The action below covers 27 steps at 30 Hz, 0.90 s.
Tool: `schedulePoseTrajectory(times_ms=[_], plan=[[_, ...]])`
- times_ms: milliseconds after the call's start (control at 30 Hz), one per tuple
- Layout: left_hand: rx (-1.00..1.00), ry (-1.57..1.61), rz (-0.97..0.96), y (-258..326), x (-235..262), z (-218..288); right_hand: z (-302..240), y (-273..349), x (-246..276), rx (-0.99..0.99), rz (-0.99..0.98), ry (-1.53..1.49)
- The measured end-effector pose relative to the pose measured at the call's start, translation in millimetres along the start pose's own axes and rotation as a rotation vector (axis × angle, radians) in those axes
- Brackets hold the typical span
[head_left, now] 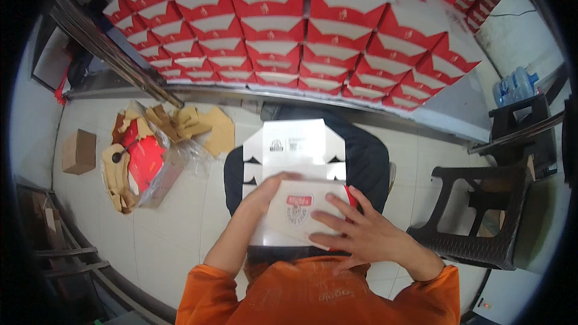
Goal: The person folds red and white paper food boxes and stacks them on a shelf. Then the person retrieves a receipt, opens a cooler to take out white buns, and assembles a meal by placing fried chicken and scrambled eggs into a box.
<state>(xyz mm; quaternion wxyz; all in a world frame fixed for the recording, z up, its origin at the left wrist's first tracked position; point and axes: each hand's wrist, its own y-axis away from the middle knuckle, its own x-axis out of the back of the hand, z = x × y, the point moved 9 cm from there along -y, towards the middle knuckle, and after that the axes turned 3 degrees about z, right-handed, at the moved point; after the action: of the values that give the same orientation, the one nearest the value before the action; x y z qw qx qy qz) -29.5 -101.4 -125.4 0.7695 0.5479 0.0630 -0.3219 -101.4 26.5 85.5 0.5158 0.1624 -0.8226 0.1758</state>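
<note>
Stacked red-and-white cartons (271, 30) fill twelve o'clock. At centre, a white die-cut carton blank (295, 159) lies on the dark-trousered lap (366, 156); a folded white-and-red carton (278, 219) overlaps it at six o'clock. The right hand (368, 235) spreads its fingers across the folded carton from four o'clock; the left hand (271, 191) meets its ten o'clock edge, grip unclear. A shifting lap could slide the blank off; uneven pressure might crease panels. A red-and-grey emblem (297, 209) marks the folded carton; a black emblem (276, 146) and illegible fine print (295, 144) mark the blank.
</note>
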Motion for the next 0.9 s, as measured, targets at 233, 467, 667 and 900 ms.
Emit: schedulePoseTrajectory(times_ms=[233, 467, 667, 900], plan=[[-0.751, -0.465, 0.063, -7.9, -57.0, 7.1, 20.9, -9.7, 189.0, -0.183, 0.928, 0.668], [-1.111, -1.192, 0.556, -17.8, -89.5, -30.2, 121.9, -111.2, 252.6, -0.478, 0.9, 1.084], [-0.718, -0.792, 0.012, -45.0, -27.9, -46.4, 119.3, -44.8, 213.5, -0.311, 1.248, 0.582], [-0.528, -0.026, 0.17, -31.0, 0.3, -43.2, 124.8, 58.7, -30.0, -0.627, 0.9, -0.625]])
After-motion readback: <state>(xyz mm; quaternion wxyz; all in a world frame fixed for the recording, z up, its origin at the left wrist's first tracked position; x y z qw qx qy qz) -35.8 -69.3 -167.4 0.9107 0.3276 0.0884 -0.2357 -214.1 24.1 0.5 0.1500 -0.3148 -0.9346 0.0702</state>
